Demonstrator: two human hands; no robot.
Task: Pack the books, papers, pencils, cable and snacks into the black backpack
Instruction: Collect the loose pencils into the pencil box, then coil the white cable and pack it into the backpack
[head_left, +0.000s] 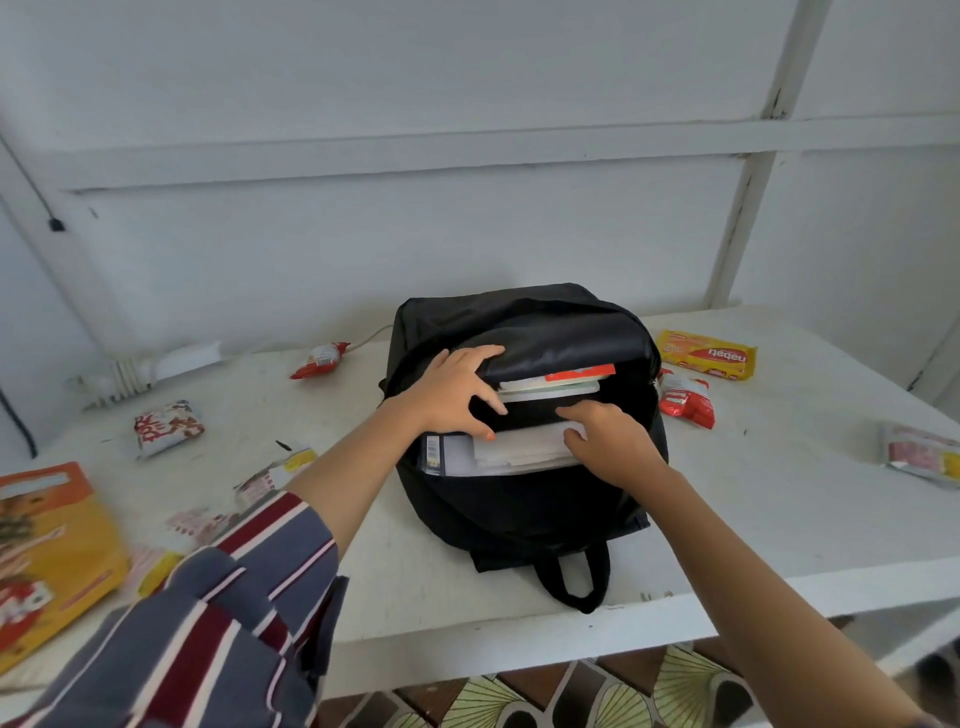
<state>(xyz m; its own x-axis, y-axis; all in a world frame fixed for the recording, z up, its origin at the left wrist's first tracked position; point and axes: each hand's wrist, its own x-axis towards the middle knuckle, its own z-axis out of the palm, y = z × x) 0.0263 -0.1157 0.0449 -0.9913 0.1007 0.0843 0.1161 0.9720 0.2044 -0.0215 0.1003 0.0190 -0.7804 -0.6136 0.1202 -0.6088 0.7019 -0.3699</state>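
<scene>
Mostly, the black backpack (524, 499) hides its own load: it lies unzipped mid-tabletop (779, 467), and only the top edges of the books (556, 382) and of the white papers (519, 452) show in the opening, too bunched to count. Pencils and cable cannot be made out inside. The left hand (457, 392) spreads its fingers over the far flap, thumb and fingers apart and pressing the fabric back; the right hand (608, 439) rests on the papers with fingers loosely bent, and whether it pinches a sheet is hard to tell. Snacks still out: two red packets (one far left (319, 359), one right of the bag (685, 397)), one yellow biscuit pack (706, 355), one pack at the right edge (922, 454), cut off, and a white-and-red pack (167, 427) on the left. An orange bag (49, 561) sits blurred at the near left.
</scene>
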